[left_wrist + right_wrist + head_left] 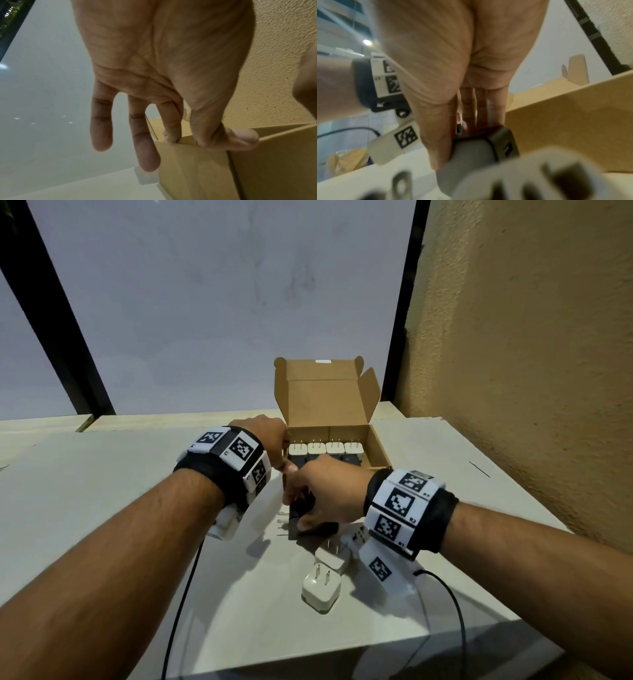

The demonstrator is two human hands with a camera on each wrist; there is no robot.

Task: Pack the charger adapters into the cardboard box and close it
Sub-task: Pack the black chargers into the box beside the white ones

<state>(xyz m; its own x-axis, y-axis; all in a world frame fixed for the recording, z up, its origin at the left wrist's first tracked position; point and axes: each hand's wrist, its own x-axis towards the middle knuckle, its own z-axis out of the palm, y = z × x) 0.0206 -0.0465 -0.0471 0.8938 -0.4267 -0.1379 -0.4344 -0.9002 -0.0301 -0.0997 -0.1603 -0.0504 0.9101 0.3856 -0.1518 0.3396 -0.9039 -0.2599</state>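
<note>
The open cardboard box [378,448] stands at the back of the table with its lid upright. Inside, a row of white adapters [322,449] stands prongs up. My left hand [286,463] pinches the box's left front wall edge between thumb and forefinger [171,136], while the other fingers hang straight. Just in front of the box [565,128], my right hand [300,513] grips a black adapter [294,531] lying on the table, its prongs pointing left. In the right wrist view the thumb [440,148] and fingers clamp the dark adapter [501,142].
Two white adapters [330,556] [320,590] lie loose on the white table [102,508] near my right wrist. A textured tan wall [531,371] runs along the right side, close to the box. Black cables [181,594] trail off the table's front edge.
</note>
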